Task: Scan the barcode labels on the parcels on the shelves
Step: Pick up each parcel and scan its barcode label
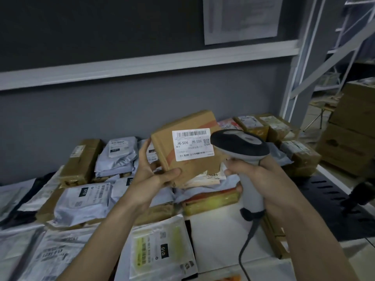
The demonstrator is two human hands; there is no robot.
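One cardboard parcel (188, 147) is held up at the centre of the frame, above the heap. It carries one white label (193, 144) facing the camera, with one barcode strip along the label's top edge, a second along its bottom edge, and one QR code at its right.

Left hand grip (151, 175): closed round the parcel's lower left corner, thumb lying across the front face below the label, fingers behind the left edge.

Right hand grip (257, 179): wrapped fully round the handle of one grey-and-white handheld scanner (243, 151). The scanner head sits just right of the label, touching or overlapping the parcel's right edge in this view. One dark cable (246, 246) leaves the handle base toward the bottom of the frame.

Below, across the lower half of the frame, many grey poly mailers (85, 201) and brown boxes (81, 161) lie piled on the shelf; an exact count cannot be made. Two large cartons (353, 126) are stacked at right.
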